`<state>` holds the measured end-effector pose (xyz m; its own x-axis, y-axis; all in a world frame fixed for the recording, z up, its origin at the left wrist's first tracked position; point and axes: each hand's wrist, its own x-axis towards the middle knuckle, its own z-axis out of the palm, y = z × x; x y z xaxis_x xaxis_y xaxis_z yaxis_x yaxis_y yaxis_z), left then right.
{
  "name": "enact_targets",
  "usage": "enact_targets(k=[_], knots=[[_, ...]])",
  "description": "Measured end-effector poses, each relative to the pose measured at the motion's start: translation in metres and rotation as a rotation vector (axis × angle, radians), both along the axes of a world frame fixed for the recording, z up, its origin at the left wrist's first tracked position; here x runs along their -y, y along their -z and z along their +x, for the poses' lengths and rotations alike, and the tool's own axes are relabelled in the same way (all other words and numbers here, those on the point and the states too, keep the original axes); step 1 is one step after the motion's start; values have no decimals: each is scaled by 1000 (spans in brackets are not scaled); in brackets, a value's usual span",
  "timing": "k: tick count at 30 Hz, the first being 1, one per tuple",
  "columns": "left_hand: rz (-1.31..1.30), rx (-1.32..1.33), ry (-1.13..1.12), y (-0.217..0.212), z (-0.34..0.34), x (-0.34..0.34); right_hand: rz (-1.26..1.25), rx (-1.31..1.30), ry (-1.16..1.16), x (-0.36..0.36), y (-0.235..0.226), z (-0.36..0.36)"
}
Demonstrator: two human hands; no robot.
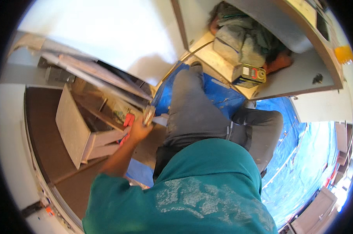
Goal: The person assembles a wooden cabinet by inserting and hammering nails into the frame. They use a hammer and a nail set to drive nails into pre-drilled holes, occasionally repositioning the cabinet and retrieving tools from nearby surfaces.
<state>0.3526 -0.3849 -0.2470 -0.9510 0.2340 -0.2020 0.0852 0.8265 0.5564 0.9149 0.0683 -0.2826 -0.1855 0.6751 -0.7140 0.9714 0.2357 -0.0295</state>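
My left hand (139, 129) is stretched out to the left of my legs, its fingers closed round a small shiny brown and silver object (148, 115). Blur hides what kind of thing it is. Just beside that hand lies a red object (128, 119), partly covered by my fingers and wrist. A long pale strip of wood (102, 86) slants down toward the held object; whether the two touch I cannot tell. My right hand does not show.
A pale open drawer or box (73, 124) lies at the left. Ahead, an open cabinet (336, 74) holds a yellow-black box (249, 76) and grey-green cloth (242, 39), with what looks like someone's bare forearm (278, 62). Blue sheeting (301, 163) covers the floor at right.
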Motion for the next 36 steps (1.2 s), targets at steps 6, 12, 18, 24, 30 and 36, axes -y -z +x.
enact_targets(k=[6,12,18,24,30,36], knots=[[-454,363,105,-12,64,27,-37,7,-25,2,-7,-18],[-757,424,324,-23,55,14,-61,-9,-75,4,4,-9],[-807,494,436,-12,36,12,-110,52,-135,7,-18,-37],[-1034,499,684,-64,10,-30,-146,159,-182,-6,-65,-73],[167,115,136,-53,-45,-112,373,-420,161,-83,-94,-141],[297,483,104,-57,-77,-198,304,-698,-150,-104,-97,-284]])
